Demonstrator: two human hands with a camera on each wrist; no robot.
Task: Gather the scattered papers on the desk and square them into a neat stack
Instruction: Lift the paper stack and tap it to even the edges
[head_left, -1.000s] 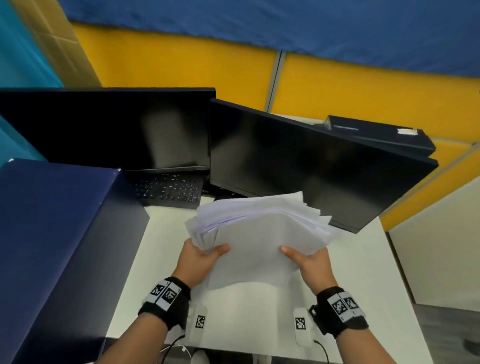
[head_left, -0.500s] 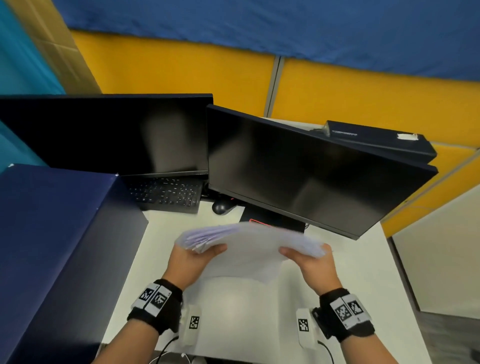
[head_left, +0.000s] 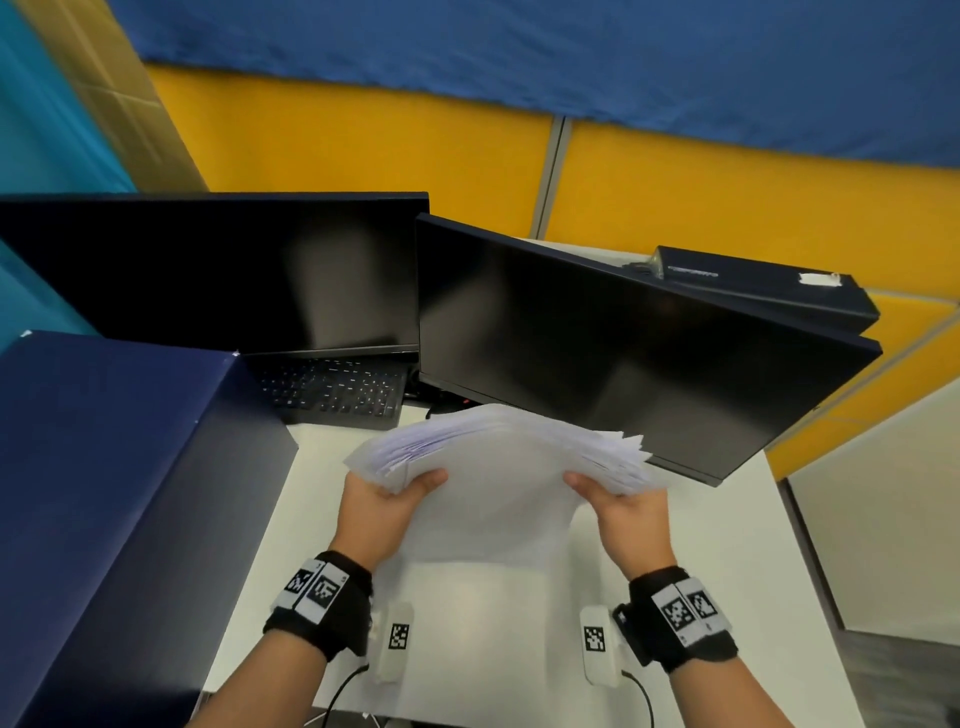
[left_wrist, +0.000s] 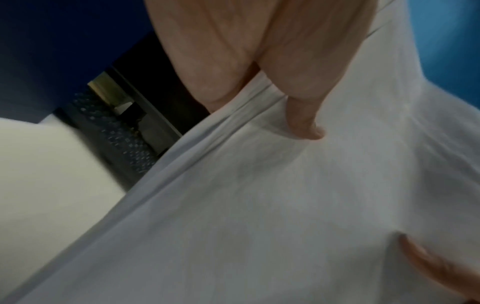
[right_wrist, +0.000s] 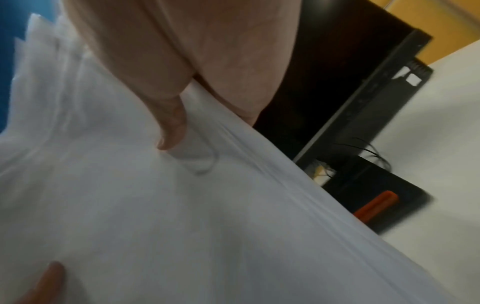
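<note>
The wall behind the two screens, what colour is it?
Yellow wall, blue above; head view.

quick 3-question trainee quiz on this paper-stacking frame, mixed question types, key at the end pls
1. True or false: the papers lie flat on the desk, untouched.
2. Multiple choice: which hands have a grip on the papers? A) left hand only B) right hand only C) both
3. Short answer: are the sheet edges squared, and where does this show best?

Key
1. False: they are held up in front of the right monitor, lower edge towards the desk.
2. C: a thumb on the near face at each side edge.
3. No: the sheets are fanned, with staggered corners at the upper left and upper right of the bundle in the head view.
</note>
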